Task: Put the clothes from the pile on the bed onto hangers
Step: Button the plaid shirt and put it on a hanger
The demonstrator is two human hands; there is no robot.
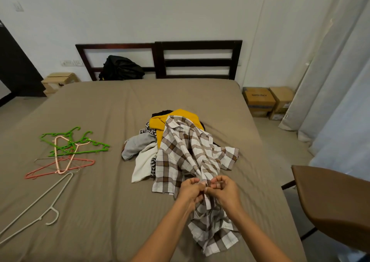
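A brown-and-white plaid shirt (186, 151) lies stretched from the clothes pile (160, 133) toward me on the bed (100, 201). My left hand (191, 189) and my right hand (221, 189) both pinch the shirt's front edge close together, at what looks like a button. The pile holds a yellow garment (160, 123), a grey one (136, 143), a white one (144, 161) and striped pieces. Several hangers lie on the left of the bed: green ones (80, 143), a red one (60, 167), a pink one (64, 155) and a white one (40, 203).
A black bag (120, 68) leans against the dark headboard (198, 61). A brown chair (336, 201) stands close at my right. Cardboard boxes (266, 101) and curtains (330, 81) are at the far right. A small stool (58, 81) is at the bed's left.
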